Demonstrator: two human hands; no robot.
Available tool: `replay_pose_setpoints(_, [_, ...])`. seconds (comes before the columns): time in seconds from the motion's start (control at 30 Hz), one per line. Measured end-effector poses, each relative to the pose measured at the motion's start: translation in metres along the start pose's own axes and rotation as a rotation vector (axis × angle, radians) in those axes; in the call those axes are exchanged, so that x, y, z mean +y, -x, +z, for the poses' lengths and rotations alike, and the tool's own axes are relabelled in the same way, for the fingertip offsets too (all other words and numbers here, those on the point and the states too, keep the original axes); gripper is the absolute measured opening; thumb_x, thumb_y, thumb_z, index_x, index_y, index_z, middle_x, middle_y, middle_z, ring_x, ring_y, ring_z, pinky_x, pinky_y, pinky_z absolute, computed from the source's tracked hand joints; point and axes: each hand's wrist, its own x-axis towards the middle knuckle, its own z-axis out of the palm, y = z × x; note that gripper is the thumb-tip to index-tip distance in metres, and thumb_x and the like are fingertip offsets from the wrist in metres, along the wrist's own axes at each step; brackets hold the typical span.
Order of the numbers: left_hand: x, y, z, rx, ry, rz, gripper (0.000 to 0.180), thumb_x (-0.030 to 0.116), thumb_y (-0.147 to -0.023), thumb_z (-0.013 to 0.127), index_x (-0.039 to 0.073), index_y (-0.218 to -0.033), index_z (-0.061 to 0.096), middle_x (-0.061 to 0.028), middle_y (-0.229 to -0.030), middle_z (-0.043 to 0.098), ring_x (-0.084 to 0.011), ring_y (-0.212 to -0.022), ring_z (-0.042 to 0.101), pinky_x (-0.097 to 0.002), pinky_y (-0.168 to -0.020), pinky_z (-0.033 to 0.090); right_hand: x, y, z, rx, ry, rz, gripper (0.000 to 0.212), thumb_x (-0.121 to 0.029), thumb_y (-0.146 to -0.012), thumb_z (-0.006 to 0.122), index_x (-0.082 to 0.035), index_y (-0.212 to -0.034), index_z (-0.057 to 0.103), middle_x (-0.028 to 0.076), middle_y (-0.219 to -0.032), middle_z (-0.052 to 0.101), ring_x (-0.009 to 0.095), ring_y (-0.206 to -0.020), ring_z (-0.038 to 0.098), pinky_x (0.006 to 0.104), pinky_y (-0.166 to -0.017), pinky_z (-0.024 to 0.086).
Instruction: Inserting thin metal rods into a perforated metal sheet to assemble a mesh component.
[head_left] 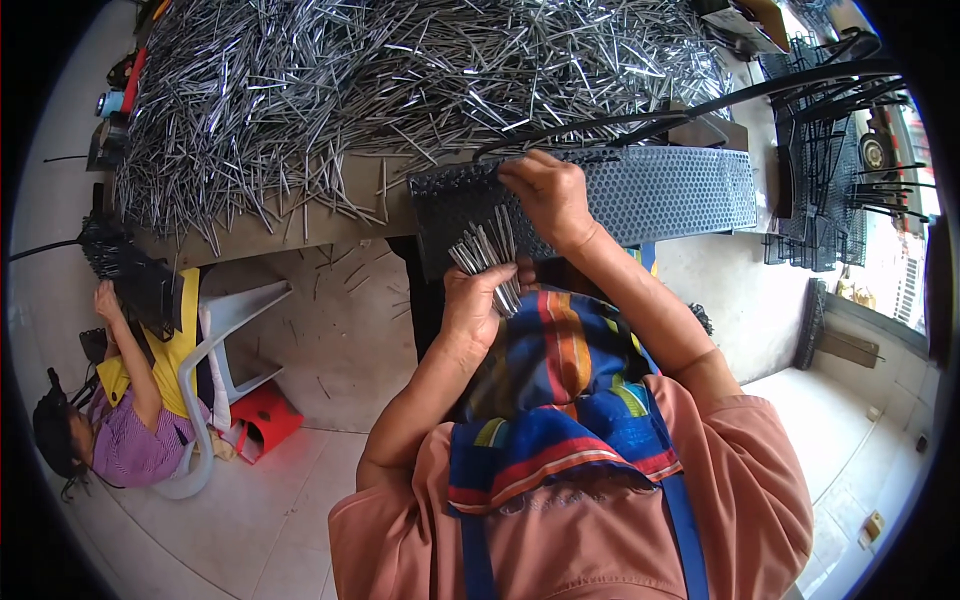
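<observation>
My left hand (470,312) is closed round a bunch of thin silvery metal strips (485,248), their ends fanning upward. Just above it, my right hand (552,196) has its fingers pinched together at the upper edge of a long dark perforated panel (670,192). Whatever sits between those fingertips is too small to make out. The panel lies across the front of the table and juts out over its edge towards my lap, partly behind both hands.
A big heap of loose metal strips (430,75) covers the table (260,240). Black mesh pieces (825,150) stack up at the right, past a black curved bar (740,98). At left, another person (140,420) sits on a grey chair (205,375) near a red container (268,420).
</observation>
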Motion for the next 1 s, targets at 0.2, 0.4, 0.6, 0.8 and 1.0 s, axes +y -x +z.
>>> replay_pose_setpoints(0.2, [-0.001, -0.001, -0.001, -0.009, 0.054, -0.014, 0.023, -0.008, -0.082, 0.061, -0.003, -0.104, 0.065, -0.0185, -0.088, 0.071, -0.0268, -0.073, 0.071, -0.0371, -0.063, 0.061, -0.01, 0.014, -0.011, -0.062, 0.064, 0.007, 0.02, -0.009, -0.082, 0.072, -0.007, -0.102, 0.071, 0.012, -0.08, 0.066, 0.029, -0.067, 0.066, 0.0357, -0.059, 0.052])
replay_pose_setpoints(0.4, [-0.004, 0.003, 0.005, -0.112, 0.031, -0.038, 0.025, -0.009, -0.081, 0.062, -0.003, -0.105, 0.065, -0.0197, -0.09, 0.071, -0.0279, -0.076, 0.072, -0.0378, -0.067, 0.061, -0.01, 0.014, -0.039, -0.271, -0.61, 0.647, 0.033, -0.012, -0.071, 0.08, 0.005, -0.096, 0.067, 0.006, -0.072, 0.066, 0.01, -0.065, 0.058, 0.0275, -0.058, 0.048])
replay_pose_setpoints(0.6, [-0.003, 0.01, 0.012, -0.176, -0.011, -0.03, 0.026, -0.009, -0.081, 0.059, -0.003, -0.106, 0.065, -0.0172, -0.09, 0.071, -0.0279, -0.078, 0.072, -0.0369, -0.067, 0.061, -0.001, 0.021, -0.051, -0.506, -0.792, 0.783, 0.016, -0.007, -0.08, 0.073, 0.003, -0.092, 0.067, 0.002, -0.068, 0.063, 0.006, -0.053, 0.051, 0.024, -0.047, 0.039])
replay_pose_setpoints(0.8, [-0.007, 0.008, 0.012, 0.066, 0.004, 0.058, 0.02, -0.007, -0.085, 0.059, -0.002, -0.103, 0.066, -0.0133, -0.088, 0.07, -0.023, -0.075, 0.07, -0.0339, -0.066, 0.06, -0.002, 0.021, -0.046, -0.058, -0.861, 0.723, 0.003, -0.001, -0.084, 0.069, -0.001, -0.087, 0.069, -0.002, -0.067, 0.059, 0.004, -0.052, 0.048, 0.0196, -0.048, 0.037])
replay_pose_setpoints(1.0, [-0.035, 0.015, -0.012, 0.073, -0.251, -0.003, 0.019, -0.007, -0.082, 0.06, -0.003, -0.099, 0.067, -0.0113, -0.085, 0.069, -0.0206, -0.071, 0.069, -0.0336, -0.067, 0.058, 0.006, 0.01, -0.033, 0.217, -0.372, 0.049, 0.012, 0.006, -0.079, 0.071, 0.001, -0.089, 0.069, 0.005, -0.08, 0.065, 0.01, -0.066, 0.058, 0.0227, -0.058, 0.045])
